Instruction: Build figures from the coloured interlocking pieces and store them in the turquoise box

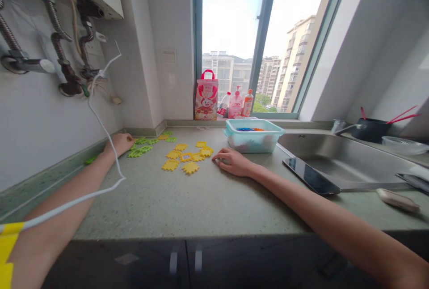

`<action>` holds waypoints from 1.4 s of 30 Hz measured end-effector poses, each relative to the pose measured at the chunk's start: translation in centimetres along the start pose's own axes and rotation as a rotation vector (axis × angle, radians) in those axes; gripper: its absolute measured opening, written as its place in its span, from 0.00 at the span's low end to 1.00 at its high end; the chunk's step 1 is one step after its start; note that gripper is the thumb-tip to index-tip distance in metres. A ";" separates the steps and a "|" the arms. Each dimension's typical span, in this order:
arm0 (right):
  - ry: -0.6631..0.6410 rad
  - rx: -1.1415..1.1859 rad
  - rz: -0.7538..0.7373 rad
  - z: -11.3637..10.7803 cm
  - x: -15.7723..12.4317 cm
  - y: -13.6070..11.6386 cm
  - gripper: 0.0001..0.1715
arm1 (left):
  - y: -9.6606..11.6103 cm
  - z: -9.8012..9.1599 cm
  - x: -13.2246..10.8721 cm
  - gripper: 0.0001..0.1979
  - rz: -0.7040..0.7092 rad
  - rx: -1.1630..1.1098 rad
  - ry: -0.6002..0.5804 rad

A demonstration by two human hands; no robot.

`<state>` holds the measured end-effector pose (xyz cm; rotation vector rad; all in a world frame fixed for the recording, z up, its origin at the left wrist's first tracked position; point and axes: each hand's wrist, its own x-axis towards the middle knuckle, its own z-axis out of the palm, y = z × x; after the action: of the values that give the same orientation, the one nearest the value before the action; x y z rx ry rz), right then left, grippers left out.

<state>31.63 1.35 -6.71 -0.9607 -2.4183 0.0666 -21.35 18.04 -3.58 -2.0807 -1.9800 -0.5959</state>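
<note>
Green toy pieces [142, 146] lie far left on the surface [187, 199] under the loosely curled left hand [119, 143], sorting seems in hand, while the right hand [233, 162] rests half-closed beside yellow pieces [187, 157], which need gathering next.

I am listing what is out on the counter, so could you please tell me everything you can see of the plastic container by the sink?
The plastic container is a shallow rectangular tub of pale teal, translucent plastic with a thicker rim and no lid. It stands upright on the speckled countertop, just left of the steel sink and below the window. Blue and orange pieces show inside near the top; paler contents show through the wall. The right hand lies flat on the counter just in front of it, seemingly not touching.
</note>
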 end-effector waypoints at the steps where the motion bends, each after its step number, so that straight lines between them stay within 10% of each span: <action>1: 0.005 0.000 -0.001 0.0 0.0 0.0 0.17 | 0.0 -0.3 -0.2 0.17 -0.012 0.005 0.027; 8: 0.012 0.007 -0.014 0.1 0.0 0.2 0.17 | 3.5 -3.5 -2.5 0.20 0.097 -0.041 0.279; 18: -0.009 0.032 -0.001 0.3 0.0 0.7 0.17 | 13.1 -2.1 -5.1 0.23 0.562 -0.191 0.016; 29: -0.023 0.022 -0.028 0.1 0.1 0.5 0.18 | 13.9 1.1 -3.7 0.37 0.301 0.069 -0.245; 42: -0.068 -0.014 -0.019 -1.0 -0.1 -0.4 0.18 | 15.7 -1.3 -5.7 0.20 0.630 -0.056 -0.047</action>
<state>31.96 0.81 -5.82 -0.9559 -2.4928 0.0768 -6.13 11.11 -2.89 -2.5787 -1.2125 -0.4709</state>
